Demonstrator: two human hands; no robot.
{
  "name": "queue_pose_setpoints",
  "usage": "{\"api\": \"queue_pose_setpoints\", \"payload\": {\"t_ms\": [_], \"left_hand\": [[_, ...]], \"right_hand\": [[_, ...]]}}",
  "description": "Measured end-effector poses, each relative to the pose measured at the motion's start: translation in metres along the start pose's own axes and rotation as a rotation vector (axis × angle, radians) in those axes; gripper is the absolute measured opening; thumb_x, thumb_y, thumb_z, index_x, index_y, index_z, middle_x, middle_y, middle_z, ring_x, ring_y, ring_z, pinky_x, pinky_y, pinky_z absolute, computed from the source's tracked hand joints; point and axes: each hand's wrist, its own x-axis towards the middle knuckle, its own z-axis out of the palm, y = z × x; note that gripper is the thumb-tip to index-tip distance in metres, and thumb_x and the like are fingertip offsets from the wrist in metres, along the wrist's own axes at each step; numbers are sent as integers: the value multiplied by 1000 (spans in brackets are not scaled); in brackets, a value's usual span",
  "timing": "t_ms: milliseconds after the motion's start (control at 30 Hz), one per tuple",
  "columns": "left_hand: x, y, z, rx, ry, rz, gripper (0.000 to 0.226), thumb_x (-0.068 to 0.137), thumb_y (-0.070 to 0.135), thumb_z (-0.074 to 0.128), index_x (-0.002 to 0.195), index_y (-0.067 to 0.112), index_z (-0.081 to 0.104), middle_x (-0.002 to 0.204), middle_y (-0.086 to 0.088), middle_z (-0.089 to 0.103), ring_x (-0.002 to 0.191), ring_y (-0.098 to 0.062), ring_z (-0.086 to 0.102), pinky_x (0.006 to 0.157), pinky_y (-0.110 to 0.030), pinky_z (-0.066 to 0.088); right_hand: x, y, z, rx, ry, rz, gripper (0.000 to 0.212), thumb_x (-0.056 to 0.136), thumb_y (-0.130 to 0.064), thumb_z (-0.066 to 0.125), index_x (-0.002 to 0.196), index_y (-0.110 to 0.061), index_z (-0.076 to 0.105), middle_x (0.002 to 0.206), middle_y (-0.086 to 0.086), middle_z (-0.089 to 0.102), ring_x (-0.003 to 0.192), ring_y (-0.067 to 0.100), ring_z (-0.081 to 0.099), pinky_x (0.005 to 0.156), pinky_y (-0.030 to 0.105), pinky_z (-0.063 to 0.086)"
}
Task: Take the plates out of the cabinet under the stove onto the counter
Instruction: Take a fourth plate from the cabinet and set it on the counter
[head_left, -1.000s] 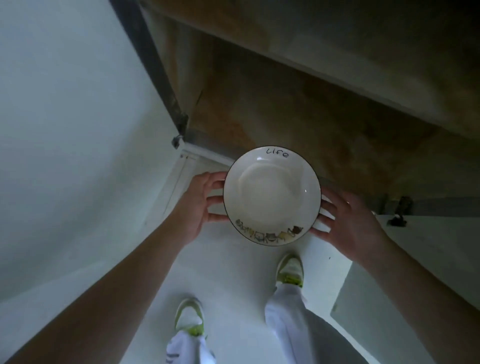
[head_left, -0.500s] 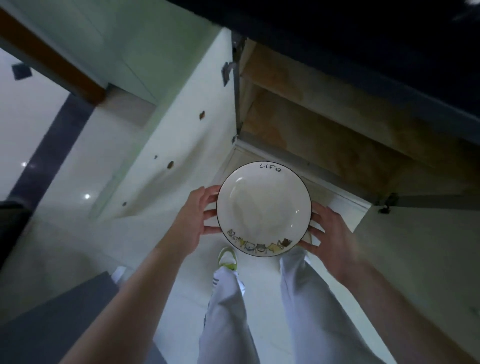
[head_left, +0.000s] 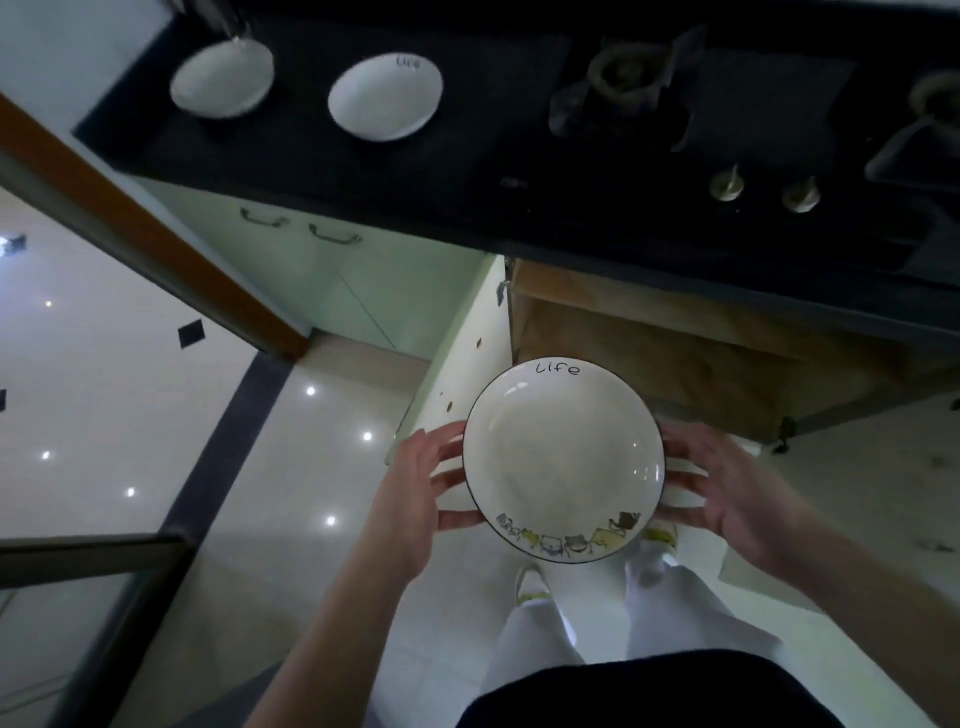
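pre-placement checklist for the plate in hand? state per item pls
1. Grip: left hand and right hand hold the held plate at opposite rims: ok.
2. Held plate level, face up: ok.
3. Free spot on the counter: dark bare area right of the two plates already there: ok.
4. Stove burner close to that spot; flame off: cannot tell.
5. Cabinet door open beside the lift path: ok, keep clear.
6. More plates left in the cabinet: cannot tell.
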Motion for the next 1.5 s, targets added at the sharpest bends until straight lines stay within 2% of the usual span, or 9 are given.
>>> {"api": "queue_pose_setpoints", "payload": {"t_ms": [67,367,567,633,767,867,1000,1133,1500], "left_hand": [[-17,18,5,42,-28,34,45,83,51,44,105,28,75,115,-5,68,102,-27,66,66,-50,59],[-61,69,63,202,-233,167,48,99,37,30,104,26,77,110,-5,69,92,-24,67,63,-45,58],[-104,72,118,273,-336,256,47,98,38,31,106,27,76,113,-9,66,90,-25,66,64,-47,58],[-118,64,144,311,-378,303,47,99,39,30,108,29,75,112,-6,68,92,-25,66,64,-47,59],[-147,30,217,371,-499,322,51,103,42,23,126,21,63,124,-7,65,96,-24,66,70,-54,58],[-176,-2,282,404,-597,275,52,102,44,22,125,22,62,127,-3,65,107,-26,64,76,-54,52],[-212,-46,364,448,-701,237,52,102,45,23,128,20,61,128,-4,65,109,-28,63,66,-48,55],[-244,-82,428,467,-777,178,52,102,46,24,128,20,61,126,-6,66,109,-30,64,60,-44,57],[-249,-119,538,438,-851,115,54,101,48,27,129,18,61,128,-11,65,115,-36,60,66,-49,58]], "right_hand": [[-22,-11,3,1,14,-35,39,92,-47,44,118,-25,62,123,7,60,108,32,62,70,43,60],[-107,-47,-31,-52,211,-156,42,101,-47,34,119,-21,62,118,6,66,109,26,62,70,38,60],[-171,-52,-80,32,241,-251,44,102,-48,32,105,-28,71,99,3,75,93,23,70,68,39,61],[-192,-47,-103,84,267,-284,45,101,-48,33,100,-29,74,96,3,75,89,23,71,69,40,61],[-240,-22,-172,171,382,-310,46,102,-48,30,115,-21,65,107,9,70,100,31,66,77,48,60],[-288,2,-236,299,458,-336,45,103,-45,30,119,-19,63,113,7,67,100,29,65,73,45,60],[-354,36,-316,483,519,-394,47,102,-43,33,115,-15,68,104,6,71,84,23,70,65,41,59],[-398,58,-376,538,576,-403,48,102,-44,32,117,-16,68,107,8,70,87,25,68,66,41,58],[-413,53,-486,633,567,-388,50,103,-45,27,122,-17,65,110,7,66,92,26,65,62,38,58]]}}
